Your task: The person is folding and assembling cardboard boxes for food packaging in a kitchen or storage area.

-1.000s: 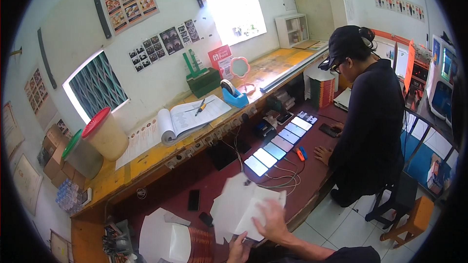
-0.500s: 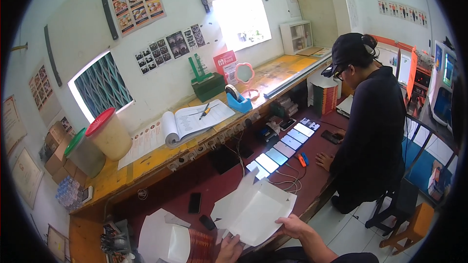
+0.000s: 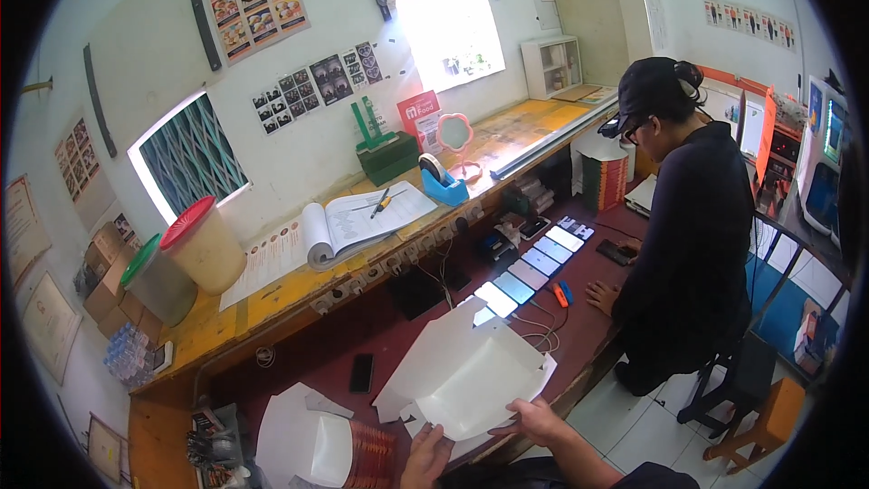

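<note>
Between my two hands is a white cardboard box, tilted, with its inside facing up and a wide lid flap rising on its far left side. My left hand grips its near-left edge with the thumb on top. My right hand pinches the near-right corner, thumb on the inside wall. The fingers beneath the cardboard are hidden. Left of my left hand stands a stack of nested boxes, white inside with reddish-brown outer sides, the top one with its flap raised.
A dark red desk holds a black phone, a row of lit phones, cables and an orange-blue tool. A co-worker in dark clothes stands at the right, one hand on the desk. A yellow shelf runs behind.
The box in my hands has tipped and its flap has spread further left, now covering the small black object beside the phone. My right hand has shifted slightly left. The co-worker stays put.
</note>
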`<action>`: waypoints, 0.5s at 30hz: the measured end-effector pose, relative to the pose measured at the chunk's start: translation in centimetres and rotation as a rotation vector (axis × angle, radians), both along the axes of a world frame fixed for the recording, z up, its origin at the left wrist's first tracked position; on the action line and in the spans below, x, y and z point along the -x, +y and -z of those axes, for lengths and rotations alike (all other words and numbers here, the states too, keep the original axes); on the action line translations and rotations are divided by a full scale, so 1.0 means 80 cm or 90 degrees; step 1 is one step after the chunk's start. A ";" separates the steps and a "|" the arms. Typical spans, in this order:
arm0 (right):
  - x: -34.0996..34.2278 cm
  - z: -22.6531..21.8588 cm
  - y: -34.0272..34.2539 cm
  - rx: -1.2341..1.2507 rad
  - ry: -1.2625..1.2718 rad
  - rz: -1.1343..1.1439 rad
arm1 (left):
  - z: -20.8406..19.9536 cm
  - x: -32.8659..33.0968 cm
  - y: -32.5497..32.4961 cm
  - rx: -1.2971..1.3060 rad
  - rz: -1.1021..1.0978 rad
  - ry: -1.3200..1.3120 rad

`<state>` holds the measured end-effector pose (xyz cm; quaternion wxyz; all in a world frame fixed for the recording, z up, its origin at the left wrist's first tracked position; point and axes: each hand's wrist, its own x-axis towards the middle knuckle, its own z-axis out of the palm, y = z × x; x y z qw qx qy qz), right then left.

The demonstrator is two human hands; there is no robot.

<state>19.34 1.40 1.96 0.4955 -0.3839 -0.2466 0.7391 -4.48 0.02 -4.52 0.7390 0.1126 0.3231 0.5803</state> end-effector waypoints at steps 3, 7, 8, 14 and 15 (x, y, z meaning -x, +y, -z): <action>-0.005 -0.012 -0.004 -0.006 0.046 -0.044 | -0.006 0.000 -0.005 -0.031 0.031 0.058; 0.008 -0.014 -0.009 -0.072 -0.083 0.025 | 0.009 -0.013 -0.018 0.002 -0.037 0.247; 0.014 -0.007 -0.011 -0.144 -0.221 0.040 | 0.012 -0.015 -0.028 -0.016 -0.084 0.446; 0.038 -0.022 -0.039 -0.609 -0.691 0.087 | -0.098 -0.034 0.005 -0.191 -0.108 0.052; 0.038 -0.022 -0.038 -0.616 -0.583 0.064 | -0.098 -0.032 0.017 -0.133 -0.105 0.151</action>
